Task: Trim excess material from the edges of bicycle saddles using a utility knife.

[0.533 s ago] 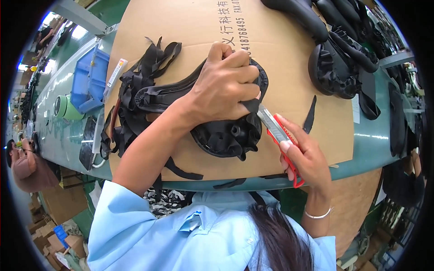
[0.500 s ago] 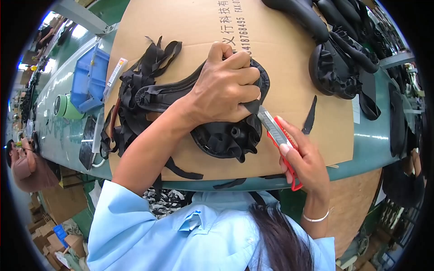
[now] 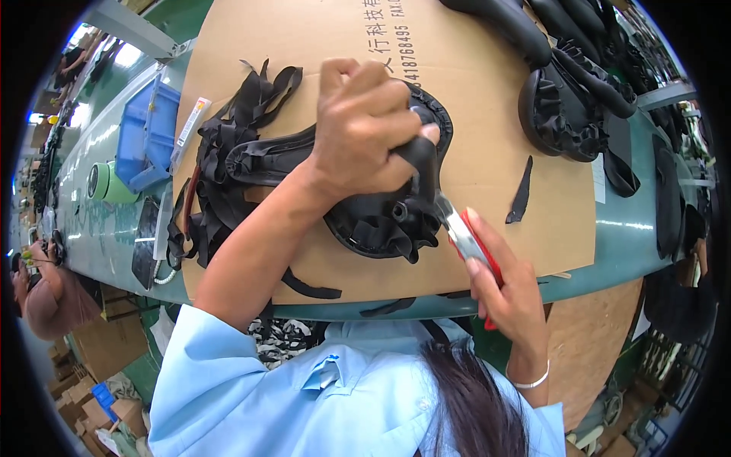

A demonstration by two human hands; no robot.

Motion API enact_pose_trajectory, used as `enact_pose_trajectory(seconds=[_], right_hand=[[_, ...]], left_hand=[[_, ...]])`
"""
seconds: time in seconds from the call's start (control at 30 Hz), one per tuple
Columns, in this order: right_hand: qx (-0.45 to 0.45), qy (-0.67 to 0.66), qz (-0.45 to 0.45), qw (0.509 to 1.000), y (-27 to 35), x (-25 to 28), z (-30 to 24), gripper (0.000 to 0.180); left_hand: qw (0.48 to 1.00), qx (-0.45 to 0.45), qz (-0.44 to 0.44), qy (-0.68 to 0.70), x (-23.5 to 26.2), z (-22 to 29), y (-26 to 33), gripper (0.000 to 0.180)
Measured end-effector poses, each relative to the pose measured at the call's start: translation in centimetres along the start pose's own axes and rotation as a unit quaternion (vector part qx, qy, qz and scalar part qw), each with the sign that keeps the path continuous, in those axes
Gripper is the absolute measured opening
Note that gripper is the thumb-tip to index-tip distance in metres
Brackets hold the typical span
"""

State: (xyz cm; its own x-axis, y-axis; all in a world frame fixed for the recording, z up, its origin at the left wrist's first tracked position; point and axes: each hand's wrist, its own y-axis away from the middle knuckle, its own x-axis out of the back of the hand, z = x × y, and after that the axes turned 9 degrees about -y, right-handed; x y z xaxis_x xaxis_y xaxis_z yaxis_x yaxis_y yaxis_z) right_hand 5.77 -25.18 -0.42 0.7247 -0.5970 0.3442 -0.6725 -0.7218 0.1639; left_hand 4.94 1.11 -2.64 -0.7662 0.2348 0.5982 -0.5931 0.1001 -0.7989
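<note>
A black bicycle saddle [image 3: 270, 161] lies underside up on a cardboard sheet, its narrow nose to the left and its wide end to the right. Loose, ruffled cover material stands up along its rim. My left hand [image 3: 365, 129] is closed in a fist over the saddle, pulling a flap of the black cover material [image 3: 423, 161] taut. In my right hand [image 3: 512, 297] is a red utility knife [image 3: 476, 242]. The blade's tip meets the edge of the stretched cover, at the saddle's right side; the exact contact is hard to make out.
Black offcut strips [image 3: 232, 164] are heaped left of the saddle; one offcut [image 3: 521, 194] lies to the right. More black saddles [image 3: 567, 114] are piled at the far right. A blue bin [image 3: 148, 137] and a green roll [image 3: 106, 183] stand left of the cardboard [image 3: 472, 129].
My left hand has pulled upward and slightly left, drawing the cover flap out tight. The knife has shifted slightly downward, its blade staying beside the cover.
</note>
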Motion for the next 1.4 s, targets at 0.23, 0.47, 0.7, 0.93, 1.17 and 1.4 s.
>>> enact_pose_trajectory(seconds=[0.23, 0.47, 0.7, 0.93, 1.17, 1.4], right_hand=[[-0.087, -0.036, 0.074, 0.993, 5.9, -3.9, -1.1, 0.052], [0.012, 0.210, 0.057, 0.976, -0.6, 3.3, -1.4, 0.048], [0.166, 0.307, -0.174, 0.921, -3.5, 5.6, -3.6, 0.053], [0.108, 0.405, -0.132, 0.898, 2.0, 3.9, -4.4, 0.064], [-0.029, 0.331, -0.031, 0.943, 7.8, 0.4, -4.1, 0.062], [0.029, -0.030, 0.177, 0.983, 4.1, -2.9, 0.2, 0.085]], left_hand=[[0.950, 0.299, 0.074, 0.045, -0.8, -0.9, -0.2, 0.018], [0.748, 0.591, -0.155, 0.260, 4.9, 0.7, 2.0, 0.038], [0.719, 0.457, -0.173, 0.493, 8.7, 4.8, 1.8, 0.055], [0.586, 0.512, 0.073, 0.624, 6.9, 3.1, -1.6, 0.046], [0.619, 0.503, 0.268, 0.541, 8.9, 2.7, -4.6, 0.037], [0.934, 0.283, -0.082, -0.201, 4.1, 0.7, 4.3, 0.033]])
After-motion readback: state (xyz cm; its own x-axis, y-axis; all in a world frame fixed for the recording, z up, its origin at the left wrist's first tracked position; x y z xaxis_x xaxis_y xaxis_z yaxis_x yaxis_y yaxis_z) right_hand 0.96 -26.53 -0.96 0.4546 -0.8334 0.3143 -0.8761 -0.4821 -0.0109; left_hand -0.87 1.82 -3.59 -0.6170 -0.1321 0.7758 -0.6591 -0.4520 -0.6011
